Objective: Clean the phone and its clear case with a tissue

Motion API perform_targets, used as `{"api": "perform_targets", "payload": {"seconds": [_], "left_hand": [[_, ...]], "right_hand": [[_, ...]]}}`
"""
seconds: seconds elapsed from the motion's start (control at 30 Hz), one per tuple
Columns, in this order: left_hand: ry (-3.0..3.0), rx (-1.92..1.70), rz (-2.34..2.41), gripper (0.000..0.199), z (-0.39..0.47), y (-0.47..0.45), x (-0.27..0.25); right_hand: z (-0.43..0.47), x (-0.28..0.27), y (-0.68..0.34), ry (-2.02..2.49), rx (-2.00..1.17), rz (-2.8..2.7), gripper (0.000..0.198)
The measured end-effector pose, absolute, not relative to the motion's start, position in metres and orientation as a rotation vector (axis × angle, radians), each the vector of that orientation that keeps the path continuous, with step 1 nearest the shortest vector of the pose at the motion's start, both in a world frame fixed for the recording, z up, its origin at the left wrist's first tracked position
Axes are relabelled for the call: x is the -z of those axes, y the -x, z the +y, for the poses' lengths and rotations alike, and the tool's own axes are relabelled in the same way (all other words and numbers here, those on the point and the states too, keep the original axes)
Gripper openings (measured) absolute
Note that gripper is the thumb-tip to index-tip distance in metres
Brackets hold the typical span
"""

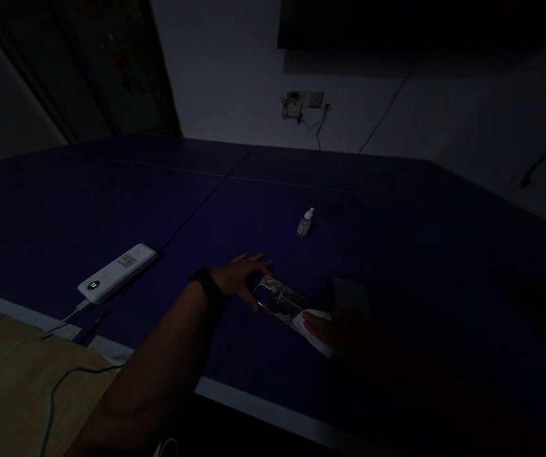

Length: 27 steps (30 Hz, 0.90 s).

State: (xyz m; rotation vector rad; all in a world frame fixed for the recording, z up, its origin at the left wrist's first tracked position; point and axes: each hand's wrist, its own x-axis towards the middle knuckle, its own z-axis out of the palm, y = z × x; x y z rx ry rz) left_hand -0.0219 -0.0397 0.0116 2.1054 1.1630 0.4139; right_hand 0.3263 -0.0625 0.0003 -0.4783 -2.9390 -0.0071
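A phone case [279, 298] with a dark floral-looking print and a large camera cut-out lies on the blue table. My left hand [241, 279], with a dark band at the wrist, holds the case's left end between thumb and index finger; its other fingers spread over the tabletop. On the case's right end, my right hand [323, 327] presses a white tissue or cloth [318, 343] with its fingertips. Deep shadow hides most of that hand. Past it lies a pale flat rectangle [349, 293], too dim to identify. A small bottle with a white top [304, 225] stands farther back.
On the left, a white power bank [118, 273] with a lit display lies on the blue table [196, 235], a cable [66, 318] plugged into its end. A seam runs across the tabletop. Wall sockets [308, 99] with wires and a dark screen [396, 25] are behind.
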Motion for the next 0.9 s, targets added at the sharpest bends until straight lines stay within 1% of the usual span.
{"api": "perform_targets", "payload": {"seconds": [0.1, 0.27, 0.4, 0.6, 0.7, 0.8, 0.9], "left_hand": [[-2.105, -0.417, 1.165, 0.079, -0.04, 0.022, -0.012], [-2.127, -0.388, 1.16, 0.083, -0.04, 0.023, -0.012], [-2.122, -0.362, 1.179, 0.079, -0.039, 0.023, -0.013], [-2.111, -0.391, 1.142, 0.081, -0.039, 0.024, -0.014], [-2.109, -0.394, 1.13, 0.082, -0.039, 0.024, -0.014], [-2.11, -0.367, 1.161, 0.088, -0.04, 0.024, -0.016], [-2.128, -0.338, 1.193, 0.091, -0.04, 0.025, -0.022]], "right_hand": [[-0.07, -0.004, -0.322, 0.463, 0.021, -2.937, 0.066], [-0.078, -0.027, -0.25, 0.501, 0.047, -2.971, 0.062], [-0.08, -0.032, -0.223, 0.469, 0.023, -2.952, 0.061], [-0.083, -0.021, -0.27, 0.503, 0.01, -2.979, 0.064], [-0.087, -0.021, -0.296, 0.608, -0.026, -3.004, 0.066], [-0.085, -0.019, -0.317, 0.592, -0.176, -2.975, 0.062], [-0.067, -0.01, -0.347, 0.649, -0.386, -2.744, 0.055]]}}
